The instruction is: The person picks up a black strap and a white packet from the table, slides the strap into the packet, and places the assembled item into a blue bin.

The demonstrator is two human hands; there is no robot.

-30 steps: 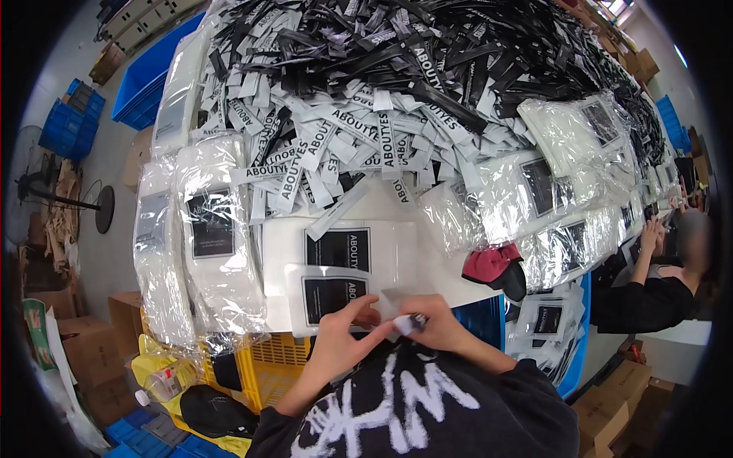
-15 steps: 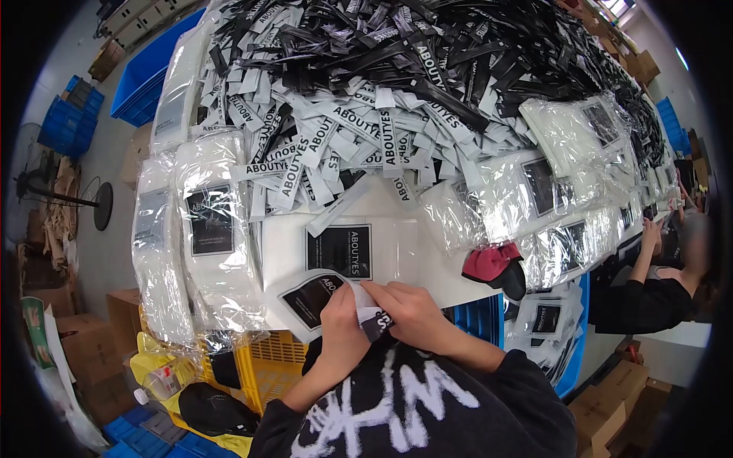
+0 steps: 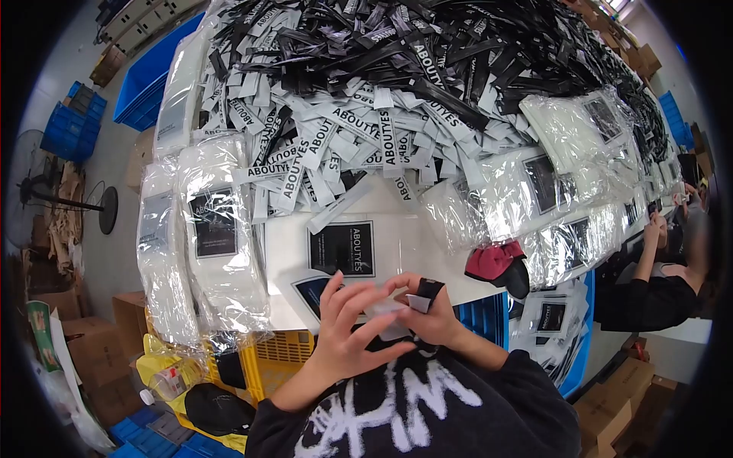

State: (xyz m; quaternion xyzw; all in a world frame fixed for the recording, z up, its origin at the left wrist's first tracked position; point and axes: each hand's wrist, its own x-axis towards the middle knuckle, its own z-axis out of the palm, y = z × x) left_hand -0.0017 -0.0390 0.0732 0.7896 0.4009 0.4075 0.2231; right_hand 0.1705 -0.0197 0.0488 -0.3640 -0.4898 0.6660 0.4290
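My left hand (image 3: 347, 336) is in front of my chest with its fingers spread, slightly blurred. Beside it, my right hand (image 3: 434, 317) is closed on a small black and white strip (image 3: 429, 289). Something pale and blurred lies between the two hands; I cannot make out what it is. Behind my left fingers a white plastic bag with a dark label (image 3: 309, 290) partly shows at the table edge. Just beyond lies a flat white bag with a black ABOUTYES label (image 3: 343, 250).
A heap of black and white printed strips (image 3: 389, 137) covers the table. Bundles of clear-wrapped bags (image 3: 221, 282) stand left, more bundles (image 3: 565, 248) right. A red and black pouch (image 3: 496, 267) sits by the edge. Below are a yellow crate (image 3: 279, 359) and a blue bin (image 3: 580, 336). A co-worker (image 3: 649, 286) is at right.
My left hand has let go and spread its fingers. My right hand has turned, with the black and white strip now showing at its fingers. The labelled bag at the edge is more hidden.
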